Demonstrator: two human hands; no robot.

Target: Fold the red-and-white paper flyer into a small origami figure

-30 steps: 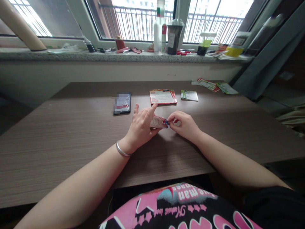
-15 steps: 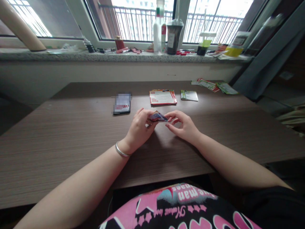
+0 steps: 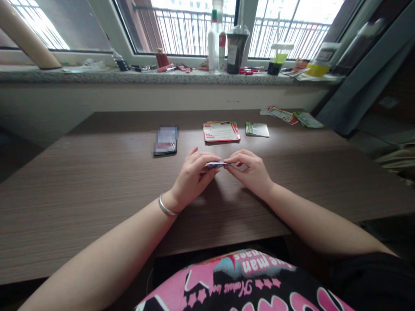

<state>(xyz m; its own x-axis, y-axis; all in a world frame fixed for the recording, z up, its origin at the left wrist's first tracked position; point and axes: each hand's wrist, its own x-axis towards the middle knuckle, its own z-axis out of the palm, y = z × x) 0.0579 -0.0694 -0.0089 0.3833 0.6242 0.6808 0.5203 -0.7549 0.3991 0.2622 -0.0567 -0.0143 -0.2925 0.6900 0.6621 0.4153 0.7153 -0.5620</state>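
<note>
Across the brown bench (image 3: pixel 106 172), beyond which lie a phone (image 3: pixel 166 140) and cards (image 3: pixel 221 131), the left hand (image 3: pixel 194 172) and right hand (image 3: pixel 249 171) each pinch the thin packet (image 3: pixel 214 165), one at either end.

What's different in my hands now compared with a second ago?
The small, shiny printed packet has tipped from showing its pale face to nearly edge-on. Your left hand still holds it, its raised index finger now lowered. Your right hand, thumb apart midway, pinches the packet's right end again. The black phone and red-and-white card stack stayed put.
</note>
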